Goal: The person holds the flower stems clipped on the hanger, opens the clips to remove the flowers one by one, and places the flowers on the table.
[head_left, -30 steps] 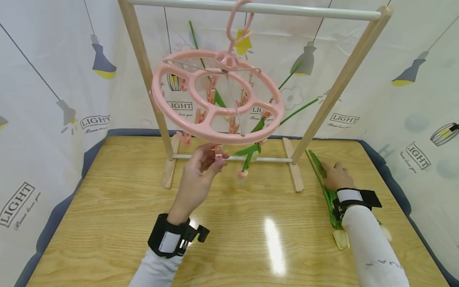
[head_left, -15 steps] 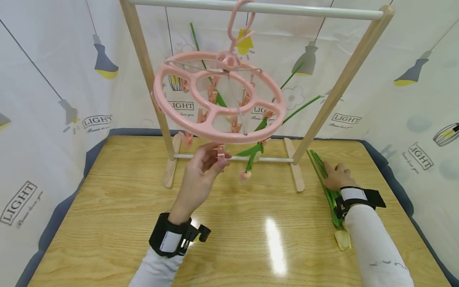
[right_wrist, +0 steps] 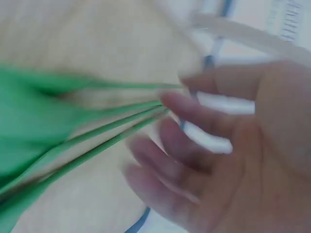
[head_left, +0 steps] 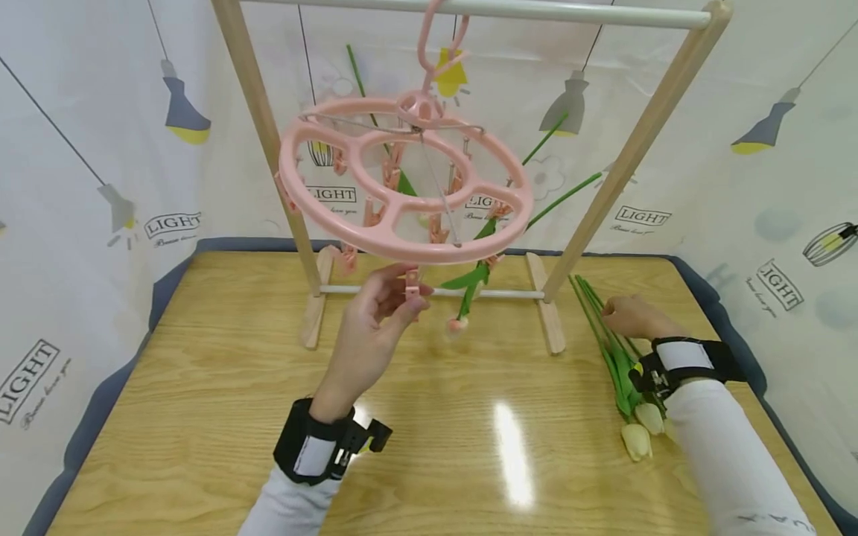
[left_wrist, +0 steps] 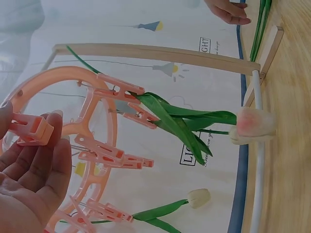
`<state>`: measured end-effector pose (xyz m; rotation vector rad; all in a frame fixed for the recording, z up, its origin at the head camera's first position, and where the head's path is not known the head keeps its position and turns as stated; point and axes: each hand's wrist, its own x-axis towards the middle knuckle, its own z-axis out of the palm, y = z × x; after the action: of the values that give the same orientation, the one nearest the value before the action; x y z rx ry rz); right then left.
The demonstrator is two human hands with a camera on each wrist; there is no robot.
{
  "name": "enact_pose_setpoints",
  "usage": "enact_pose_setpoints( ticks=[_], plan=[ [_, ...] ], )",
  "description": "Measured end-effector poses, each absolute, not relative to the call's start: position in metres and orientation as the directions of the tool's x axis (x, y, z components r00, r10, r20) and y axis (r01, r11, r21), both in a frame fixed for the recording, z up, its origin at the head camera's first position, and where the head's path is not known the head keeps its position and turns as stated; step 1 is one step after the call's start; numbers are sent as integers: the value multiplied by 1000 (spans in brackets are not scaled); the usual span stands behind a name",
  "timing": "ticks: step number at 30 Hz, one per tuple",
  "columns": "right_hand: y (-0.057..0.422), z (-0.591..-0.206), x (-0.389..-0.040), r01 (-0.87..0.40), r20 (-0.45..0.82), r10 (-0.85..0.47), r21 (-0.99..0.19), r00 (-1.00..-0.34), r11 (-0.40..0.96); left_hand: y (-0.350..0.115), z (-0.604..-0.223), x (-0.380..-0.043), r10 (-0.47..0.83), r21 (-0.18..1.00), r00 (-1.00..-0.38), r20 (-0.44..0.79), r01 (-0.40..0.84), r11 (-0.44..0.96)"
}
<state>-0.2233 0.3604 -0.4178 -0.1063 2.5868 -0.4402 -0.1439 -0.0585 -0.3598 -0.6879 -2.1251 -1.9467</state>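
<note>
"White tulips [head_left: 637, 441], where against the right hand [head_left: 633, 316]?"

"Lying on the table [head_left: 221, 387], right side. Heads toward the person, stems running away. Hand's up by the stems, near their far ends, well past the heads."

"Grip there?"

"Right wrist view's blurred. Fingers bent, fingertips at the stems. Pinching or just touching, can't tell."

"Left hand [head_left: 369, 327]?"

"Clamped, thumb and fingers pinching a pink clip [head_left: 412, 285]. Clip's right at the fingertips, just under the near rim of the hanger [head_left: 436, 254]. Tulips on the table are well apart from this hand, off to its right."

"Hanger, quick."

"Round, pink, hooked over the white bar [head_left: 570, 13] of the wooden stand [head_left: 638, 149]. Other clips dangle from it. Left wrist view has a pink-tipped tulip [left_wrist: 255, 124] hanging from the hanger, head down, leaves below the clips. A white-headed tulip [left_wrist: 198, 198] hangs there too."

"Behind?"

"Pale backdrop [head_left: 67, 223], printed with lamps and 'LIGHT'."
</note>
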Motion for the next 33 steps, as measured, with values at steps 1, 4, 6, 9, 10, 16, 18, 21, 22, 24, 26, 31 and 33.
enact_pose_setpoints(
  ticks=[1, 4, 6, 9, 10, 16, 18, 21, 22, 24, 26, 31, 33],
  plan=[
    [356, -413, -224, -3, -493, -200, -371, -847, 929, -59, -359, -143, 215, 894, -876, 431, 447, 33],
    [340, -400, -224, 14, -542, -328, -532, -774, 847, -59, -358, -142, 217, 896, -878, 428, 443, 25],
    [325, -389, -225, 7, -525, -400, -612, -751, 791, -59, -357, -142, 219, 898, -878, 425, 440, 19],
    [301, -374, -226, -33, -440, -460, -694, -772, 719, -59, -356, -142, 219, 899, -878, 425, 438, 12],
    [294, -369, -227, -48, -397, -475, -726, -785, 687, -59, -356, -142, 219, 899, -878, 426, 438, 11],
    [256, -349, -232, -118, -147, -515, -887, -845, 447, -59, -355, -141, 220, 903, -880, 420, 430, -6],
    [248, -345, -233, -129, -93, -517, -917, -851, 376, -59, -355, -140, 222, 907, -883, 414, 421, -15],
    [239, -342, -234, -122, -46, -522, -951, -851, 283, -59, -354, -140, 220, 910, -886, 408, 415, -18],
    [237, -342, -234, -118, -30, -531, -963, -847, 243, -59, -354, -140, 219, 909, -886, 409, 416, -15],
    [233, -341, -236, -111, 0, -548, -979, -837, 170, -59, -354, -141, 215, 909, -888, 408, 417, -4],
    [231, -340, -237, -115, 51, -567, -990, -822, 77, -60, -355, -141, 213, 910, -890, 403, 415, 11],
    [230, -336, -239, -128, 140, -565, -990, -813, -62, -62, -357, -141, 232, 920, -900, 368, 388, 46],
    [231, -333, -238, -126, 130, -550, -991, -825, -45, -62, -357, -141, 245, 924, -902, 357, 379, 51]
  ],
)
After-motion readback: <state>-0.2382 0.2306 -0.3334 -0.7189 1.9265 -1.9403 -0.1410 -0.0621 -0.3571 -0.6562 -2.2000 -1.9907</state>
